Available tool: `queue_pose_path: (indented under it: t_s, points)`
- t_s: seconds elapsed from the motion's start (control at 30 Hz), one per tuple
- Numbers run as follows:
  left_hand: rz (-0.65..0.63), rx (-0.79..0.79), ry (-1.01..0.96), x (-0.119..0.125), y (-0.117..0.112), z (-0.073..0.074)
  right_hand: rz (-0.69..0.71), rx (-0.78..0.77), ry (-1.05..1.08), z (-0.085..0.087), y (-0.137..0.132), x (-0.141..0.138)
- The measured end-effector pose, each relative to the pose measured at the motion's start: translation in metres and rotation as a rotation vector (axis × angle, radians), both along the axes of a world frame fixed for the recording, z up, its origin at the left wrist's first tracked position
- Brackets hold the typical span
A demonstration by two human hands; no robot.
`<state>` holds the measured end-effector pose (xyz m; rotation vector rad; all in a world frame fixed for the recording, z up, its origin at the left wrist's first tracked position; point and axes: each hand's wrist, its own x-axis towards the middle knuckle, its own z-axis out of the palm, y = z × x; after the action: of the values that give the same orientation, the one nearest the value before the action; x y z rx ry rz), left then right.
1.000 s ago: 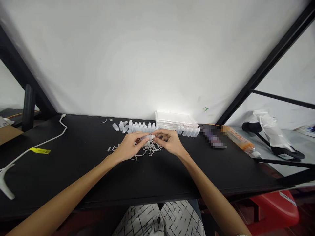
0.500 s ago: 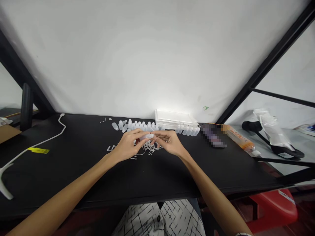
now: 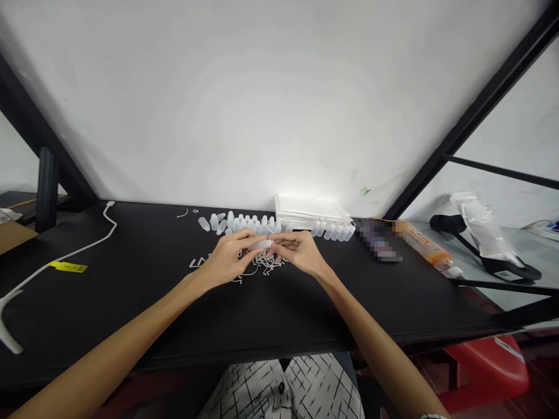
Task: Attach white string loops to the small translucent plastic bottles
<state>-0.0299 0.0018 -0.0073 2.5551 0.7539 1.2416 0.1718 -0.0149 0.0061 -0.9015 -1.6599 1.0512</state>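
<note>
My left hand (image 3: 225, 259) and my right hand (image 3: 301, 253) meet above the table's middle. Between their fingers is a small translucent plastic bottle (image 3: 263, 245), partly hidden by my fingertips. Directly below lies a loose tangle of thin white plastic strips (image 3: 271, 262), which my hands nearly cover. Just beyond my fingers, several similar bottles (image 3: 253, 226) lie side by side in a long row. Whether the held bottle has a cap on it is too small to tell.
The black table (image 3: 131, 314) holds a stack of white trays (image 3: 308, 210), a pixelated object (image 3: 378, 241), an orange-and-white tube (image 3: 423, 247) and a white cable (image 3: 74, 256). A white wall rises behind. A red stool (image 3: 484, 372) stands below right.
My hands stay over the strips, with only small finger shifts on the bottle. The whole view has moved slightly.
</note>
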Motion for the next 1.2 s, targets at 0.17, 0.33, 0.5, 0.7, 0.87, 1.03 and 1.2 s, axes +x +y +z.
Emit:
queue_pose_path:
  t_s: [0.17,0.33,0.5,0.7,0.87,1.03,1.2]
  points:
    - [-0.028,0.110,-0.044,0.001,0.001,-0.004,0.021,-0.036,0.061,0.002,-0.001,-0.002]
    - [0.006,0.268,0.006,-0.001,0.003,-0.007,0.048,-0.074,0.131,0.003,-0.002,-0.004]
    - [0.057,0.288,-0.020,0.002,0.000,-0.005,0.030,-0.087,0.169,0.002,-0.001,-0.003]
    - [0.155,-0.180,-0.113,0.005,-0.002,0.004,-0.092,0.063,0.082,-0.001,0.000,-0.005]
    - [0.039,-0.375,-0.113,0.001,0.001,0.007,-0.136,0.234,-0.091,-0.005,0.001,-0.003]
    - [0.035,-0.350,-0.093,-0.002,0.002,0.008,-0.064,0.261,-0.165,-0.003,-0.001,-0.003]
    - [-0.005,-0.347,-0.074,-0.004,0.006,0.003,-0.041,0.173,-0.174,-0.003,-0.003,-0.003]
